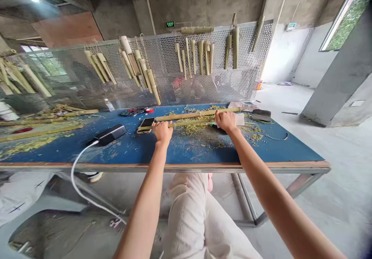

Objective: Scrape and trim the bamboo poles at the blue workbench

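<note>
A thin bamboo stick [190,123] lies across the blue table [139,150], running left to right. My left hand [162,132] is closed around its left end. Farther right, my right hand [226,121] is closed over the same stick, with a dark tool I cannot make out just beneath its fingers. A thicker bamboo pole [200,114] lies parallel right behind the stick. Yellow-green bamboo shavings [200,129] are scattered around both hands.
A phone [147,124] lies just left of my left hand. A black power bank [109,134] with a white cable sits further left. Bamboo poles are piled at the table's left end. Cut bamboo pieces hang on a perforated metal screen [174,84] behind. A dark block [260,115] rests at the right.
</note>
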Action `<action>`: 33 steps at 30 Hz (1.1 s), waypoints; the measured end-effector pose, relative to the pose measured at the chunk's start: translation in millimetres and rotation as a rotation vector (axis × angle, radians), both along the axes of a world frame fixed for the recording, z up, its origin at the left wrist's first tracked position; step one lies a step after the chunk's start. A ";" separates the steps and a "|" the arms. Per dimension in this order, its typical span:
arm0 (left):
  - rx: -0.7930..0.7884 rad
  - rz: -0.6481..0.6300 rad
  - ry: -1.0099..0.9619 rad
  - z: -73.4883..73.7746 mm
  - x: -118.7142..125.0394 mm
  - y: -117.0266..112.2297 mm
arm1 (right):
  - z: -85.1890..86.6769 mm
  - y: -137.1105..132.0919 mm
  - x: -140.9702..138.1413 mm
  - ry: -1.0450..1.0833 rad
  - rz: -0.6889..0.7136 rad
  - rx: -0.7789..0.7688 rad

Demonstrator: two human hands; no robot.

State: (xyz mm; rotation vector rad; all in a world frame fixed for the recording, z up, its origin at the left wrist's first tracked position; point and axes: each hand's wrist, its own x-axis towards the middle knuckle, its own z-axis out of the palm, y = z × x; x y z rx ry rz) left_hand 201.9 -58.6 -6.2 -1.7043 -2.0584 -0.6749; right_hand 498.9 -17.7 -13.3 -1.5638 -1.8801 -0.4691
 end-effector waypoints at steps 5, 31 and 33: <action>-0.124 0.040 0.018 -0.3 4.0 -1.2 | -2.7 1.0 -1.8 -0.022 0.003 -0.024; -0.255 0.050 0.040 -4.7 2.4 2.8 | -6.6 -5.0 -20.2 -0.097 0.013 -0.103; -0.258 0.052 0.044 -4.5 1.5 3.8 | -7.3 -4.0 -20.7 -0.101 0.013 -0.099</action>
